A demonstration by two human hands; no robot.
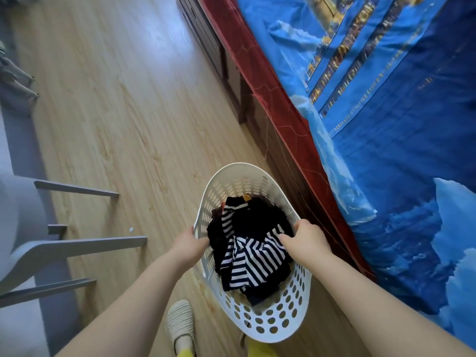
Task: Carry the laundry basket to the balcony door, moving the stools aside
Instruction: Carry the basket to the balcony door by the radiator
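A white perforated laundry basket (268, 323) hangs in front of me above the wooden floor, close to the bed. Dark and black-and-white striped clothes (253, 256) fill it. My left hand (190, 244) grips the basket's left rim. My right hand (305, 239) grips the right rim, fingers curled over the edge. A grey stool (85, 244) with splayed legs stands at the left, lying outside my path by a short gap. The balcony door is not in view.
A bed with a blue printed cover (386, 112) and a red edge (270, 99) runs along the right. Dark drawers (206, 34) sit under it. Open wooden floor (123, 99) stretches ahead. My slippered foot (180, 323) is below the basket.
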